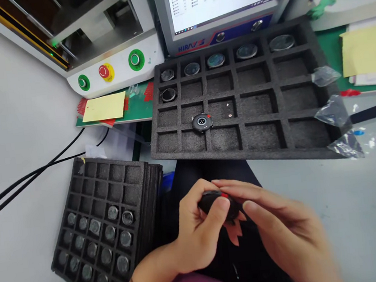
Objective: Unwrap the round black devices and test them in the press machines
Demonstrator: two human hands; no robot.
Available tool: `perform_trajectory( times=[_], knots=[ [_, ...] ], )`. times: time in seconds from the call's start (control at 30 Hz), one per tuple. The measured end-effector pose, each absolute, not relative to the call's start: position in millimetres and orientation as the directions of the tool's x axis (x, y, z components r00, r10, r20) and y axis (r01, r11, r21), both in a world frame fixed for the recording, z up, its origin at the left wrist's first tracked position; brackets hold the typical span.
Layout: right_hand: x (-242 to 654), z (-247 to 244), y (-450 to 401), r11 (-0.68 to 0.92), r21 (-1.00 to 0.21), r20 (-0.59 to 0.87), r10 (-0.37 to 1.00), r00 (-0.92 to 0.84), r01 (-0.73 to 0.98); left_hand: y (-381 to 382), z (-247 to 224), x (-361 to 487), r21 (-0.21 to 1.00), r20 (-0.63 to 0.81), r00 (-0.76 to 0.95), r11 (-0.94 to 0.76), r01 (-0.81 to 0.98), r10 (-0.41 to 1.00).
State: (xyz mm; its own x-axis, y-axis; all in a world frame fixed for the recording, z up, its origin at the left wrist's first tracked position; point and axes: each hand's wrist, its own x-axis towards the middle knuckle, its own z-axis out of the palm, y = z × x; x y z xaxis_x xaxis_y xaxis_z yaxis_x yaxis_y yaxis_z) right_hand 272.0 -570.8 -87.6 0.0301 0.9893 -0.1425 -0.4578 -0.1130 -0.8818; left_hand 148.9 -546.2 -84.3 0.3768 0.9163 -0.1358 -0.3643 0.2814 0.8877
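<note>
My left hand (201,230) is closed around a dark round watch case (210,198), its thumb pressed across the face. A bit of red shows at the case's upper edge. My right hand (282,225) meets the case from the right, its fingertips at the far edge and its thumb by the side. What exactly its fingertips pinch is partly hidden. Salmon-coloured strips (234,233) with notched ends hang below the case. Beyond my hands, another watch case (202,122) lies back up across a divider of the black foam tray (228,151).
Several watch cases fill the tray's back row. A second foam tray (136,178), atop a stack at left, holds several more. Behind stand a monitor (226,1) and a machine with buttons (105,71). Clear plastic scraps (330,111) cling to the tray's right edge. Cables (46,166) cross at left.
</note>
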Motion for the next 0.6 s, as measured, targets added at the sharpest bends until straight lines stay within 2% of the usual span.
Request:
perform_trajectory(
  times=[0.23, 0.6],
  knots=[
    [269.9, -86.0, -570.0, -0.209, -0.758, -0.232, 0.972, -0.044, -0.618, -547.5, -76.6, 142.2, 0.992, -0.033, 0.45, 0.083, -0.091, 0.892],
    [263.9, -85.6, -568.6, -0.141, -0.751, -0.177, 0.984, -0.009, -0.645, -546.7, -71.2, 134.7, 0.973, 0.099, 0.551, -0.197, 0.12, 0.828]
  ],
)
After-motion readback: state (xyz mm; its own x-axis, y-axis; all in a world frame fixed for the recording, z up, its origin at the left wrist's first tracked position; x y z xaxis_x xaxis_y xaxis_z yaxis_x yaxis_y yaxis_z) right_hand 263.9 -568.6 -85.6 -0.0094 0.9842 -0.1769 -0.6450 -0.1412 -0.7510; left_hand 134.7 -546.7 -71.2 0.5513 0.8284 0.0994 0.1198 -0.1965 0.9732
